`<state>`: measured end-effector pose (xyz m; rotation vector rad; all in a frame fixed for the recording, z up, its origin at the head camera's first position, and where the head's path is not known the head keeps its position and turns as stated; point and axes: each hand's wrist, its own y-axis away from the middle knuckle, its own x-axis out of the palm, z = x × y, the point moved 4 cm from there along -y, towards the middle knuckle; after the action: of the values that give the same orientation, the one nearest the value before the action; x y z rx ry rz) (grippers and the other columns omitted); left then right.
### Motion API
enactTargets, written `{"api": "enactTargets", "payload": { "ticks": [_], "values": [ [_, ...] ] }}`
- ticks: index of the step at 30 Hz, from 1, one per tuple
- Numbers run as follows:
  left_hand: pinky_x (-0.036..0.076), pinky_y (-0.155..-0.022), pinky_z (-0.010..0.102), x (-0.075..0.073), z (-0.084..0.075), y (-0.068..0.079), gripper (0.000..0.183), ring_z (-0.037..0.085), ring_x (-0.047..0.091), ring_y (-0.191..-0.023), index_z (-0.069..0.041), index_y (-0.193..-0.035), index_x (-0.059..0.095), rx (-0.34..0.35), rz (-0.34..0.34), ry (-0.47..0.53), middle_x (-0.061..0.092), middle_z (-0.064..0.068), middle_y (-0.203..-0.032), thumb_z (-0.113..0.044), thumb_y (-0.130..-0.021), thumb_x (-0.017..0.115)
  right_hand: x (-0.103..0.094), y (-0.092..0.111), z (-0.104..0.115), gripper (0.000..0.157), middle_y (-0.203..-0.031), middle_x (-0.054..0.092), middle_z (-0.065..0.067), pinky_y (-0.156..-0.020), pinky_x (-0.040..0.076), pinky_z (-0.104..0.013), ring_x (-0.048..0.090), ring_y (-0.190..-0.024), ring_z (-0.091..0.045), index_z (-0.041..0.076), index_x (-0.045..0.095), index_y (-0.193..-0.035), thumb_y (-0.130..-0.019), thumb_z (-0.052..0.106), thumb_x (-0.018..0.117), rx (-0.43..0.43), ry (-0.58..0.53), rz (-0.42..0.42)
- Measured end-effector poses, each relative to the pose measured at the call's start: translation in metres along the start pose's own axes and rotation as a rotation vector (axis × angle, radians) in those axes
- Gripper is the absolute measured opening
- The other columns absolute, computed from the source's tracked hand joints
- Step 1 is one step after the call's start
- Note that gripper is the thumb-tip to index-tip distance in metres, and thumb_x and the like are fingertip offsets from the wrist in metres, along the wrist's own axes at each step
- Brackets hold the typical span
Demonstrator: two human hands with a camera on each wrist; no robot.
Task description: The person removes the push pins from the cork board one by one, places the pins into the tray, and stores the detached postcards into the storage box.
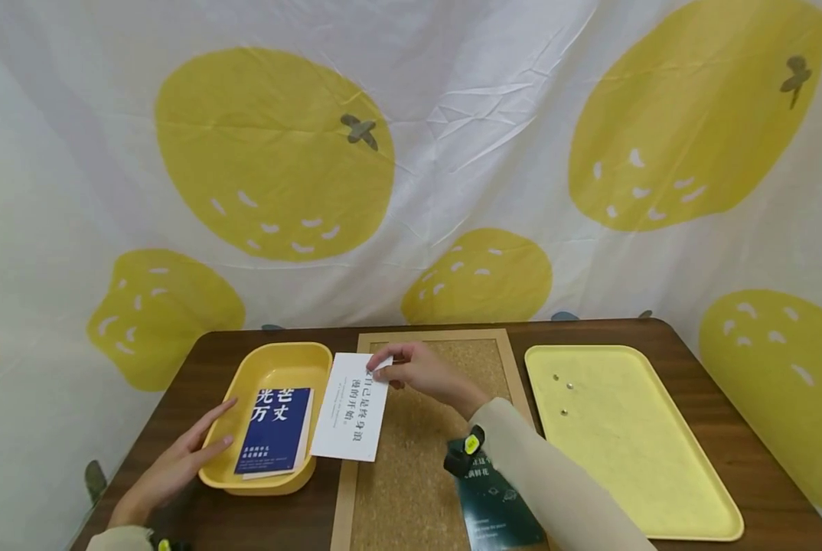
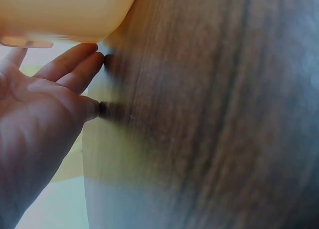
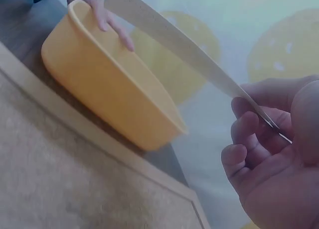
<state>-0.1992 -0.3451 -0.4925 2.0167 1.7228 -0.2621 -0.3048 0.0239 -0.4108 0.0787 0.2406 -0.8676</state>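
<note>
A white card printed with dark Chinese characters is pinched by its upper right corner between the thumb and fingers of my right hand. It is held above the gap between the yellow bin and the cork board; the right wrist view shows it nearly edge-on. My left hand rests at the bin's left rim. Thumb and index finger reach over the rim, while the other fingers extend loosely outside, below the bin in the left wrist view. Inside the bin, a blue card lies over a paler one.
A dark green card lies on the lower right of the cork board, partly behind my right forearm. To the right, a pale yellow tray holds several small metallic pins. A lemon-print curtain hangs behind the wooden table.
</note>
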Motion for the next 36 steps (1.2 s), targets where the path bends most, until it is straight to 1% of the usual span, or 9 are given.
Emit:
{"api": "enactTargets", "payload": {
  "ticks": [4, 7, 13, 17, 22, 25, 28, 30, 36],
  "values": [
    [0.015, -0.113, 0.067, 0.0, -0.001, 0.0, 0.073, 0.05, 0.002, -0.148, -0.021, -0.16, 0.017, -0.002, 0.003, 0.007, 0.001, 0.023, -0.164, -0.03, -0.1, 0.058, 0.006, -0.008, 0.005, 0.012, -0.097, 0.067, -0.002, -0.065, 0.046, -0.028, 0.053, -0.074, -0.02, 0.012, 0.074, -0.102, -0.092, 0.015, 0.069, 0.03, -0.004, -0.023],
    [0.015, -0.113, 0.067, 0.001, -0.001, 0.0, 0.072, 0.05, 0.002, -0.148, -0.02, -0.16, 0.017, 0.0, 0.002, 0.006, 0.001, 0.023, -0.164, -0.031, -0.1, 0.057, 0.012, -0.014, 0.007, 0.012, -0.096, 0.067, -0.002, -0.064, 0.045, -0.026, 0.054, -0.074, -0.02, 0.012, 0.074, -0.102, -0.092, 0.015, 0.07, 0.034, -0.01, -0.028],
    [0.013, -0.113, 0.066, 0.001, -0.003, 0.002, 0.07, 0.049, 0.002, -0.148, -0.019, -0.159, 0.019, 0.016, -0.008, 0.027, 0.001, 0.023, -0.164, -0.029, -0.101, 0.056, 0.02, -0.022, 0.013, 0.012, -0.092, 0.063, -0.002, -0.062, 0.046, -0.025, 0.054, -0.072, -0.017, 0.013, 0.074, -0.103, -0.093, 0.015, 0.068, -0.004, 0.008, -0.03],
    [0.013, -0.113, 0.066, 0.0, -0.003, 0.002, 0.07, 0.049, 0.002, -0.148, -0.019, -0.159, 0.019, 0.027, -0.008, 0.036, 0.001, 0.023, -0.164, -0.028, -0.101, 0.056, 0.026, -0.027, 0.014, 0.012, -0.093, 0.062, -0.002, -0.063, 0.045, -0.025, 0.053, -0.071, -0.014, 0.011, 0.074, -0.103, -0.093, 0.012, 0.067, -0.016, -0.005, -0.024],
    [0.015, -0.113, 0.067, 0.001, -0.001, 0.002, 0.071, 0.05, 0.003, -0.148, -0.019, -0.159, 0.018, 0.012, -0.007, 0.019, 0.001, 0.023, -0.164, -0.03, -0.101, 0.057, 0.034, -0.034, 0.011, 0.013, -0.09, 0.065, -0.001, -0.062, 0.044, -0.024, 0.052, -0.069, -0.014, 0.005, 0.073, -0.103, -0.092, 0.007, 0.068, -0.01, -0.07, -0.04],
    [0.016, -0.113, 0.067, 0.001, -0.001, 0.002, 0.071, 0.05, 0.003, -0.148, -0.019, -0.159, 0.019, 0.015, -0.009, 0.019, 0.001, 0.024, -0.164, -0.03, -0.101, 0.057, 0.038, -0.038, 0.011, 0.013, -0.093, 0.066, 0.0, -0.065, 0.046, -0.025, 0.055, -0.073, -0.018, 0.005, 0.073, -0.103, -0.091, 0.008, 0.069, -0.002, -0.071, -0.055],
    [0.016, -0.113, 0.067, 0.001, -0.002, 0.002, 0.071, 0.05, 0.002, -0.148, -0.019, -0.159, 0.019, 0.015, -0.009, 0.018, 0.001, 0.023, -0.164, -0.03, -0.101, 0.057, 0.042, -0.041, 0.012, 0.011, -0.1, 0.065, 0.0, -0.069, 0.049, -0.027, 0.059, -0.081, -0.021, 0.009, 0.074, -0.1, -0.091, 0.009, 0.069, 0.01, -0.036, -0.072],
    [0.016, -0.113, 0.067, 0.001, -0.002, 0.002, 0.071, 0.05, 0.002, -0.148, -0.02, -0.159, 0.019, 0.013, -0.009, 0.016, 0.001, 0.023, -0.164, -0.03, -0.1, 0.057, 0.045, -0.043, 0.013, 0.01, -0.1, 0.065, 0.0, -0.069, 0.049, -0.027, 0.059, -0.082, -0.021, 0.011, 0.075, -0.099, -0.091, 0.01, 0.07, 0.014, -0.017, -0.082],
    [0.013, -0.113, 0.067, 0.0, -0.001, 0.001, 0.073, 0.05, 0.001, -0.148, -0.021, -0.16, 0.018, 0.002, -0.008, 0.011, 0.001, 0.023, -0.165, -0.032, -0.1, 0.058, 0.056, -0.051, 0.015, 0.01, -0.087, 0.066, 0.0, -0.06, 0.045, -0.022, 0.054, -0.07, -0.016, 0.009, 0.075, -0.098, -0.09, 0.007, 0.069, 0.001, -0.011, -0.091]
  ]
}}
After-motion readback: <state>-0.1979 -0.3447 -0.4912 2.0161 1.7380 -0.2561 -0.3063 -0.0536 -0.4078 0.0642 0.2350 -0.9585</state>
